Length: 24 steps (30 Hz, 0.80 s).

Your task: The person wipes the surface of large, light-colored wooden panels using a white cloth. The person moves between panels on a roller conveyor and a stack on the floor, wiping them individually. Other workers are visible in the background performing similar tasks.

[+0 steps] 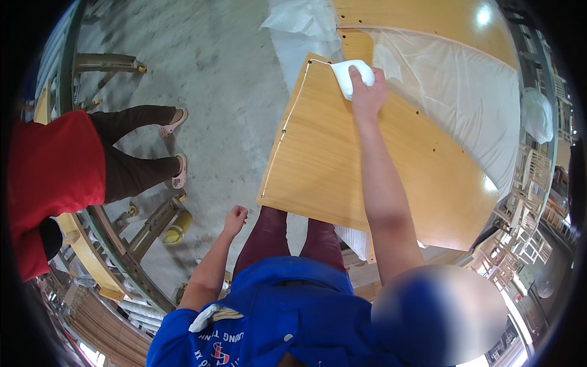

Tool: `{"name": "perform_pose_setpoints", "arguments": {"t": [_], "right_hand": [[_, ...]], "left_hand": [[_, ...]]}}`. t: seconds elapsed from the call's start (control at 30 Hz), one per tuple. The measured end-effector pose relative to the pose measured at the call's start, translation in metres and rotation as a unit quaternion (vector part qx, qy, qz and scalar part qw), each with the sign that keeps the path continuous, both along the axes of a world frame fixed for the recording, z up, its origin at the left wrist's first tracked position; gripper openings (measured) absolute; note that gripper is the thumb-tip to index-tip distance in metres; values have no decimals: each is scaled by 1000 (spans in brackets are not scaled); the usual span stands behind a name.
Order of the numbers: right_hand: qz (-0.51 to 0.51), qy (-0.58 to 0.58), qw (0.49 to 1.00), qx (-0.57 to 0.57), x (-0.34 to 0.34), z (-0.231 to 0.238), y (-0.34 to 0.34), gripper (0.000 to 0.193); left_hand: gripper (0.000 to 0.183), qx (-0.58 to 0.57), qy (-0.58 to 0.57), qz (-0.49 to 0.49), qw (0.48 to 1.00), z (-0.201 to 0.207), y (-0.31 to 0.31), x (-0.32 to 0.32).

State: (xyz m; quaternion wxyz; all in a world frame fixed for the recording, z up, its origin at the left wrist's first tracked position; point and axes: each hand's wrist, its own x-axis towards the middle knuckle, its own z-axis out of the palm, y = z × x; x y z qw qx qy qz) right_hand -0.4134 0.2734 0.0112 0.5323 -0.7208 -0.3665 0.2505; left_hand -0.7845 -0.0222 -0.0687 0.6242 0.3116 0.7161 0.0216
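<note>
Head view: left of the wooden panel (327, 150), I saw a co-worker (58, 168), then floor (214, 140) with moving room. By the panel's near-left corner, the left hand (236, 219) hung curled. A tug could have snagged the left-edge white cord (284, 131). At the far end, the right hand (369, 96) gripped a white bundle (344, 73).

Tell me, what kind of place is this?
Probably a furniture workshop or factory: a flat, yellow-brown wooden panel with small dark holes is in front of the person, pale wooden chairs show at the right, and the floor is bare grey concrete.
</note>
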Motion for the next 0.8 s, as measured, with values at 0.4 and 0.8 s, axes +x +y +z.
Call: {"name": "perform_pose_setpoints", "arguments": {"t": [0.4,0.8], "right_hand": [[-85,38,996,-11,58,6,-46,33],[-189,-10,982,-26,163,20,-111,32]], "left_hand": [[25,5,-2,-50,999,11,5,14],[25,63,29,-289,955,30,6,54]]}}
